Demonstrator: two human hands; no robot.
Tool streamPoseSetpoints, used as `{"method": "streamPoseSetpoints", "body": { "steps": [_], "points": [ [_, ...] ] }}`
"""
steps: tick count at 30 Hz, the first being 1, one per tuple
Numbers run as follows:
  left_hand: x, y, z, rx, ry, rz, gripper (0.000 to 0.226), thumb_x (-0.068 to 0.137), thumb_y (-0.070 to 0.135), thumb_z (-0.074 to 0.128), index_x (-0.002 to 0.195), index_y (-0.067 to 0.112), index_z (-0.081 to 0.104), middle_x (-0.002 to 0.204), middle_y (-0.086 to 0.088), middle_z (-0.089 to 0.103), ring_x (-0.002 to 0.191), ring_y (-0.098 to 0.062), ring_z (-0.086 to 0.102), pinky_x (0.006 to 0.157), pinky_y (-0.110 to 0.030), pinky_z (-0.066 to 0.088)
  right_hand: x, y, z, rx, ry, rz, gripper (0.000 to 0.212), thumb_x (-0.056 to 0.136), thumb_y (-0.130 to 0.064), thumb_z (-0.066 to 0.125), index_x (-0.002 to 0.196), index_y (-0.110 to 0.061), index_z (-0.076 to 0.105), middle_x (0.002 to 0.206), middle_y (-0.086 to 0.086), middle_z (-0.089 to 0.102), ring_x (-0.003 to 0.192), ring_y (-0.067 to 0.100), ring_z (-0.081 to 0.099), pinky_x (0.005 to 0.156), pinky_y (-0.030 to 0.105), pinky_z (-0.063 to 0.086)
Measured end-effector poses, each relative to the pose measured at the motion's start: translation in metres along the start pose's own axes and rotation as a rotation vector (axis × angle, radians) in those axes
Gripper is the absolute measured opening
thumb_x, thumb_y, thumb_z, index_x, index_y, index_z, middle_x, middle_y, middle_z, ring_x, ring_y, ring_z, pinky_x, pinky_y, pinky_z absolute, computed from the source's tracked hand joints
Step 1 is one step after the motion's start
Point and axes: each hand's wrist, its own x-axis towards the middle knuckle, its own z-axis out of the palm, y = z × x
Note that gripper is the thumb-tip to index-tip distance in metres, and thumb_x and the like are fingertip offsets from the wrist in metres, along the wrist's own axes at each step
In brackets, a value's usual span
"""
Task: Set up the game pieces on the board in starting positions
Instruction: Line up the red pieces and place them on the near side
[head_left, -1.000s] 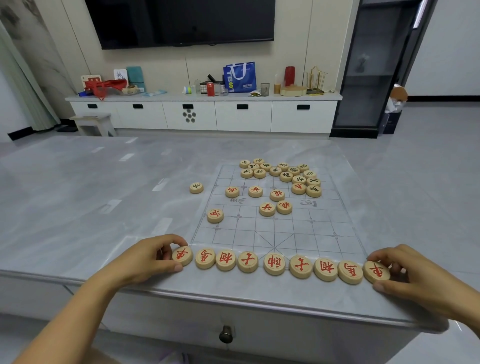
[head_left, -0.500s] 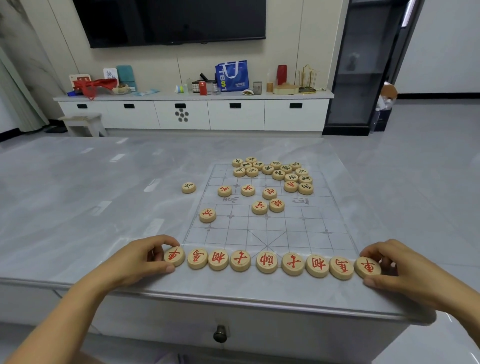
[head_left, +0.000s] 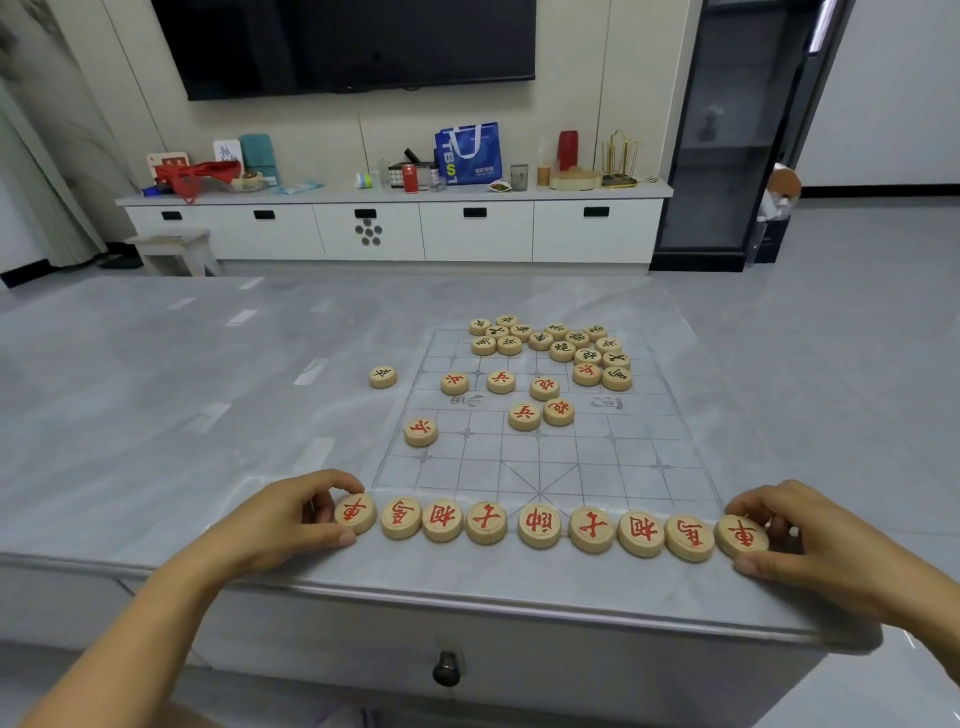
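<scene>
Head cam, looking down at the board (head_left: 571, 467) on a grey table (head_left: 156, 415): row (head_left: 540, 525) of nine reds along the near edge, left hand (head_left: 291, 519) pinching the left end piece (head_left: 355, 513) between thumb and fingers, right hand (head_left: 810, 540) pinching the right end piece (head_left: 742, 535) same way. Loose reds (head_left: 524, 415) scattered mid-board, black pile (head_left: 550, 343) bunched at the far edge, one stray (head_left: 383, 376) off-board to the left, maybe black, too small to say.

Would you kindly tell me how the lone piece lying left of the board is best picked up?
Pinch the lone piece by its rim from above, thumb and finger on opposite sides: it is a low disc lying flat, with nothing touching it.
</scene>
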Motion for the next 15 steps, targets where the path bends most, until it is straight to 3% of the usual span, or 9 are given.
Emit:
{"method": "streamPoseSetpoints", "body": {
  "steps": [2, 6, 11, 15],
  "points": [
    [0.000, 0.000, 0.000, 0.008, -0.004, -0.010, 0.033, 0.078, 0.028, 0.071, 0.102, 0.042, 0.053, 0.073, 0.005, 0.053, 0.069, -0.011, 0.049, 0.065, -0.020, 0.039, -0.001, -0.001, 0.000, 0.010, 0.010, -0.011, 0.087, 0.023, -0.094, 0.040, 0.094, -0.044, 0.051, 0.101, -0.012, 0.052, 0.088, 0.011, 0.054, 0.071, 0.018, 0.045],
    [0.000, 0.002, -0.001, 0.007, -0.010, -0.004, 0.033, 0.077, 0.028, 0.071, 0.100, 0.043, 0.052, 0.073, 0.005, 0.053, 0.070, -0.010, 0.049, 0.065, -0.019, 0.039, 0.001, 0.004, -0.001, -0.015, 0.023, -0.023, 0.101, 0.010, -0.099, 0.033, 0.094, -0.046, 0.050, 0.098, -0.015, 0.051, 0.088, 0.010, 0.055, 0.070, 0.012, 0.044],
    [-0.001, 0.002, -0.001, 0.004, -0.009, 0.002, 0.032, 0.078, 0.029, 0.071, 0.097, 0.045, 0.052, 0.075, 0.004, 0.053, 0.070, -0.010, 0.049, 0.066, -0.019, 0.039, 0.003, 0.006, 0.000, -0.010, 0.036, -0.028, 0.102, 0.009, -0.099, 0.033, 0.094, -0.046, 0.049, 0.098, -0.016, 0.050, 0.087, 0.010, 0.055, 0.069, 0.012, 0.043],
    [-0.001, 0.000, 0.000, 0.009, -0.006, 0.012, 0.031, 0.079, 0.029, 0.070, 0.096, 0.047, 0.051, 0.075, 0.004, 0.053, 0.070, -0.010, 0.049, 0.065, -0.019, 0.039, 0.005, 0.011, 0.002, 0.005, 0.058, -0.041, 0.097, 0.012, -0.099, 0.036, 0.091, -0.047, 0.056, 0.096, -0.013, 0.052, 0.092, -0.002, 0.050, 0.073, 0.010, 0.044]
  ]
}}
